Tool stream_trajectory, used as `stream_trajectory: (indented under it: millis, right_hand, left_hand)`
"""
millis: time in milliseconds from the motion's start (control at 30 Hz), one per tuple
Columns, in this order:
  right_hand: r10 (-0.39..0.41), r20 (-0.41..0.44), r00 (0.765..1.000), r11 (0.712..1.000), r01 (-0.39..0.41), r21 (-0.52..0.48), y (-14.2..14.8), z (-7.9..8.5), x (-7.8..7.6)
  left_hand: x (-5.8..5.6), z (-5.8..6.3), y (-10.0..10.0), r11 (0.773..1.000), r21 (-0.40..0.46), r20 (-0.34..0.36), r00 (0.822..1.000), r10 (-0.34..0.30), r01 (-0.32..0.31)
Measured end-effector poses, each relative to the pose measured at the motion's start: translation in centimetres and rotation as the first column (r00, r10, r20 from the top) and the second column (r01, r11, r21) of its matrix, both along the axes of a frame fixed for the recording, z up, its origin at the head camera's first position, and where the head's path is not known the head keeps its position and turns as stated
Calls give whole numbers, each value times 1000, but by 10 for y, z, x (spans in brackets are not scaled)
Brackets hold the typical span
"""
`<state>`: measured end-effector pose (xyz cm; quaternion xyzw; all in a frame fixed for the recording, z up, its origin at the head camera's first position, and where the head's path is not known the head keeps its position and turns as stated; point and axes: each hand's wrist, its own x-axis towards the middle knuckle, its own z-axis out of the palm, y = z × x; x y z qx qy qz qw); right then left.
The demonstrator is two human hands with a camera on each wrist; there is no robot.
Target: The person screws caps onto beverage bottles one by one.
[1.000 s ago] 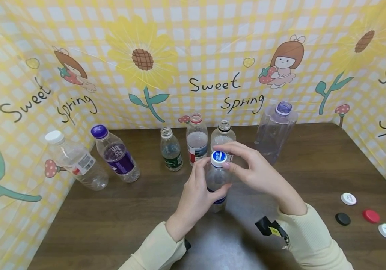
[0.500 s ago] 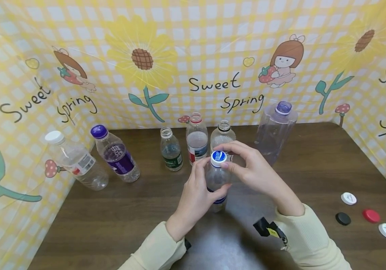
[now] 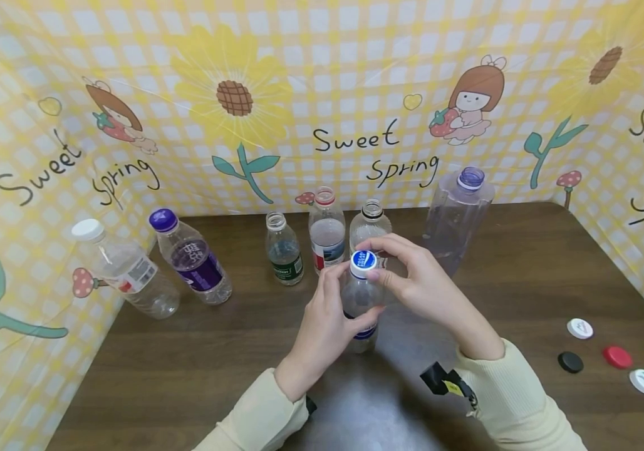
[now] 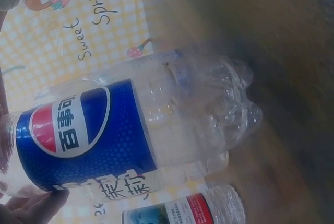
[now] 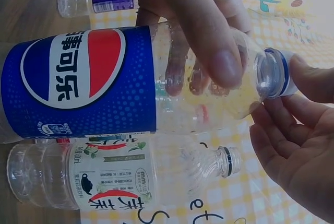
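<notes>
A clear plastic bottle (image 5: 83, 83) with a blue Pepsi label stands upright on the table in front of me. My left hand (image 3: 322, 332) grips it round the upper body, fingers behind and thumb in front. On its neck sits a white cap with a blue top (image 3: 364, 260). My right hand (image 3: 420, 282) pinches this cap between thumb and fingers. Just behind is an uncapped clear bottle (image 5: 112, 182) with a pale label, partly hidden by my right hand in the head view.
Uncapped bottles stand behind: a small green-labelled one (image 3: 285, 257), a red-necked one (image 3: 327, 232) and a tall purplish one (image 3: 457, 219). At left are a white-capped bottle (image 3: 130, 269) and a purple-capped bottle (image 3: 195, 260). Loose caps, including a red cap (image 3: 618, 357) and a black cap (image 3: 571, 361), lie right.
Both hands keep their places on the bottle and cap. The printed top of the cap has turned slightly, and my right wrist has shifted a little to the left.
</notes>
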<state>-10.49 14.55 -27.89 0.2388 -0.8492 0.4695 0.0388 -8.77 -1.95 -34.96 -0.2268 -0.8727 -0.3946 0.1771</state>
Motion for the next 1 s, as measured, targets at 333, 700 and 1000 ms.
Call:
stream_trajectory:
  millis: [333, 700, 1000]
  right_hand:
    - [12, 0, 1000, 1000, -12, -6, 0, -1, 1]
    - [-13, -7, 1000, 1000, 13, -9, 0, -1, 3]
    - [-55, 0, 998, 998, 55, -25, 1, -5, 3]
  left_hand:
    - [0, 2, -3, 999, -36, -29, 1000, 12, -13]
    - [3, 8, -2, 996, -74, -37, 998, 49, -51]
    - [6, 9, -1, 990, -93, -11, 995, 101, -101]
